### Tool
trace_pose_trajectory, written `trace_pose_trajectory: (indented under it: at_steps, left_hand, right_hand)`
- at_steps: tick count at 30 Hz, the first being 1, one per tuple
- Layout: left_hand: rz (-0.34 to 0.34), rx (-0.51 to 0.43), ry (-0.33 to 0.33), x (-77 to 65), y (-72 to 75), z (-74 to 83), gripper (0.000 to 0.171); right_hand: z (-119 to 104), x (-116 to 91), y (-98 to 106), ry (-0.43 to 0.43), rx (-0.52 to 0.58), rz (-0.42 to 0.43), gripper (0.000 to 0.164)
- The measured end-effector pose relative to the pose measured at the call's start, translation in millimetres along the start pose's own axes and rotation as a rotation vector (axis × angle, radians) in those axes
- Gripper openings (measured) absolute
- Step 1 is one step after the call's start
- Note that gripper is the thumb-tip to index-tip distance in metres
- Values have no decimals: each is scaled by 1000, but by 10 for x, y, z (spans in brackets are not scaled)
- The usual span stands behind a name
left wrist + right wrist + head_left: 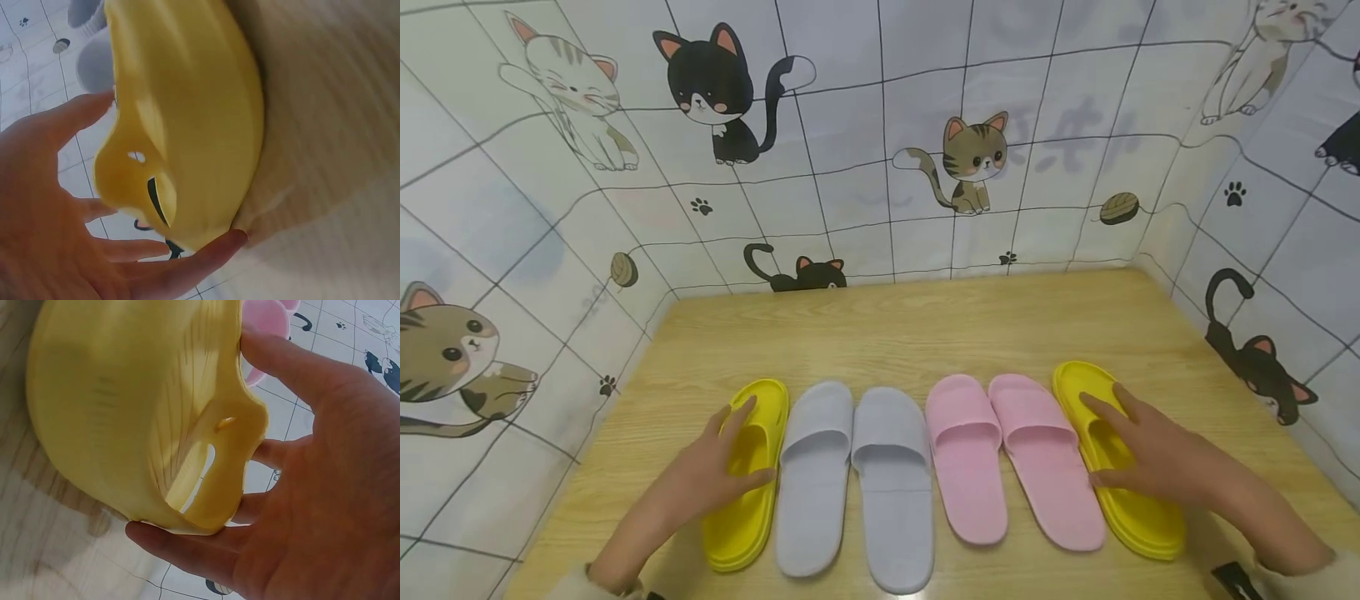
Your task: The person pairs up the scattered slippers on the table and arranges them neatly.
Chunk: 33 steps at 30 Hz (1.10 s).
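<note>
Two yellow slippers lie at the ends of a row, toes away from me. My left hand (703, 471) spans the left yellow slipper (730, 537) from above. In the left wrist view its thumb sits at one side of that slipper (206, 106) and a fingertip at the other. Around the right yellow slipper (1138, 521), my right hand (1157, 454) does the same, thumb on the inner side. The right wrist view shows the slipper's (94, 412) holed strap between thumb and fingers. The palms hide parts of both slippers in the head view.
Between the yellow slippers lie a left grey slipper (812, 500), a right grey slipper (897, 508), a left pink slipper (972, 483) and a right pink slipper (1056, 483), side by side. The wooden table (895, 333) meets cat-patterned walls (850, 200) at the back and sides.
</note>
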State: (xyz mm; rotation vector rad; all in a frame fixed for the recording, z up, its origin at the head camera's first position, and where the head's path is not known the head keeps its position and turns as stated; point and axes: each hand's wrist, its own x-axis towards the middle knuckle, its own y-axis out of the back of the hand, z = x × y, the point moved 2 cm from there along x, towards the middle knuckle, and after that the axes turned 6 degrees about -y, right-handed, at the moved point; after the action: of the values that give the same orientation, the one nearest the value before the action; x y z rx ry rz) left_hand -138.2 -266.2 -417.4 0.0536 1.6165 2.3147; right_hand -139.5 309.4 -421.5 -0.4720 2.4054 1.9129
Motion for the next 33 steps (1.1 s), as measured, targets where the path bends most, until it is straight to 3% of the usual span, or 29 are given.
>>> trace_pose_trajectory:
  at_steps: [14, 33]
  left_hand:
    - [4, 68, 1, 61, 22, 17, 104]
    - [-43, 29, 7, 122, 59, 4, 106]
  right_hand:
    - [79, 173, 57, 57, -2, 8, 100]
    - [448, 1021, 352, 14, 18, -43, 96]
